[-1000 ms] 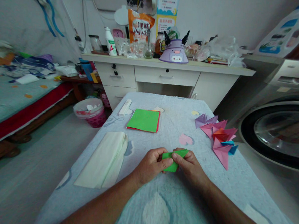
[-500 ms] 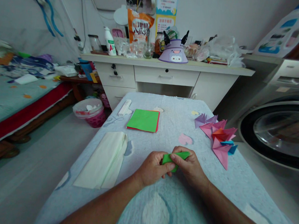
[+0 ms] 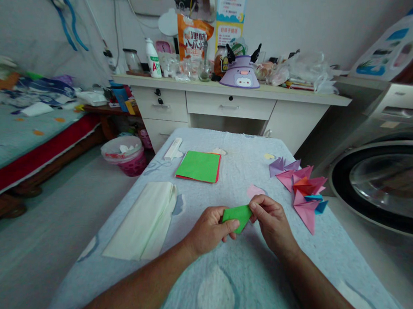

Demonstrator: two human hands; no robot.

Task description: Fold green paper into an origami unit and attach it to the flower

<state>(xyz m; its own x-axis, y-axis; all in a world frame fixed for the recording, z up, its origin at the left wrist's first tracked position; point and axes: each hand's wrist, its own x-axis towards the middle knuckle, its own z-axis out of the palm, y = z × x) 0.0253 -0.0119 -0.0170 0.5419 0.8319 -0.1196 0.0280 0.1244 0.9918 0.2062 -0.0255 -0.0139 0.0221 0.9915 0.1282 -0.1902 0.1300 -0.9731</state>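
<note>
Above the cloth-covered table (image 3: 212,255), a folded piece of green paper (image 3: 238,216) is held between both hands. My left hand (image 3: 210,228) grips its left side, thumb lying across the front. The paper's upper right corner is pinched by the thumb and fingers of my right hand (image 3: 270,218). Beyond the hands lies a stack of square paper (image 3: 198,166), green on top with red showing at its edges. To the right, several folded paper cranes (image 3: 303,186) in purple, pink, orange-red and blue sit close together.
A folded pale cloth (image 3: 141,222) lies on the table's left, and a small white box (image 3: 173,149) is at the far left. Behind stands a white desk (image 3: 231,104) crowded with jars and bags. A washing machine (image 3: 394,117) is at the right, a bin (image 3: 125,154) at the left.
My right hand has shifted right and slightly up, from the middle of the green paper to its upper right corner. More of the paper's face now shows. My left hand stays nearly in place.
</note>
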